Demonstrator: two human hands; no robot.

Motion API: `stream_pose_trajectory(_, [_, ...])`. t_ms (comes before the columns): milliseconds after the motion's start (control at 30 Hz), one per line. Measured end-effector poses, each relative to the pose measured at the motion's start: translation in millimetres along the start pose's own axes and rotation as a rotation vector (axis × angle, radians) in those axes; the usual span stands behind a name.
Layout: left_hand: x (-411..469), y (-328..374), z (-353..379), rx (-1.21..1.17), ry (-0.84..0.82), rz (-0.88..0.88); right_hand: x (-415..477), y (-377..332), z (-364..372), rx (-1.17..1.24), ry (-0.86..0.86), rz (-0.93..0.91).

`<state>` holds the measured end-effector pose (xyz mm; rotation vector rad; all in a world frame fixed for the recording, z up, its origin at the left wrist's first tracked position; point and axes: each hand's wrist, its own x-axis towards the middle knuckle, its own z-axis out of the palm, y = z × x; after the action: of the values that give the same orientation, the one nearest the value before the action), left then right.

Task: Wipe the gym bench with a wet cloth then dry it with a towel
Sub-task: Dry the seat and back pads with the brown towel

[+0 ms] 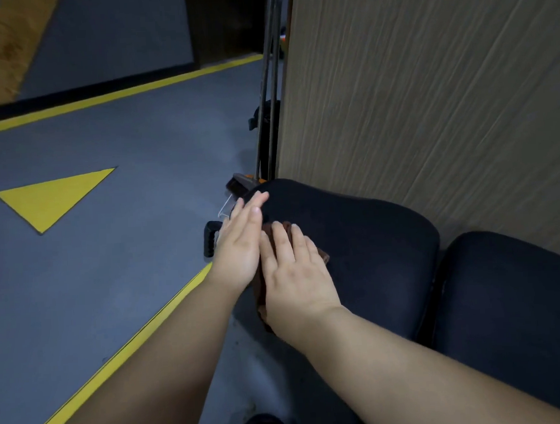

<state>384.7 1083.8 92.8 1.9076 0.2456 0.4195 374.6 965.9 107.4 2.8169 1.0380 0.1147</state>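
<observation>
Cloth (260, 295), long axis near-to-far, under right hand (296, 275)

Cloth (324, 257) on bench (364, 239) under right hand (295, 276), left hand (240, 249) beside, wall (429, 106) behind

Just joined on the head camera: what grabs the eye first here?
Both hands meet at centre: the right hand lies flat on a brown cloth on the black bench pad, and the left hand is open beside it at the pad's left edge. A bright yellow triangle marks the grey floor at left. A wood-grain panel fills the upper right.
</observation>
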Motion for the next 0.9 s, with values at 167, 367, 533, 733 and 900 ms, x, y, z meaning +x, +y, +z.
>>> stream_pose_trajectory(167, [14, -1, 10, 0.321, -0.137, 0.092, -56, 17, 5, 0.104, 0.060, 0.015])
stream_pose_trajectory(367, [8, -11, 22, 0.646, -0.125, 0.167, -125, 57, 9, -0.016, 0.038, 0.112])
stream_pose_trajectory(533, [8, -14, 21, 0.590, -0.115, 0.180, -105, 41, 7, -0.012, 0.057, 0.093])
stream_pose_trajectory(733, [7, -16, 23, 0.546, -0.086, 0.175, -52, 14, 2, 0.046, 0.057, 0.083])
stream_pose_trajectory(900, [8, -16, 24, 0.574, -0.054, 0.193, -70, 30, 2, 0.053, 0.061, 0.024])
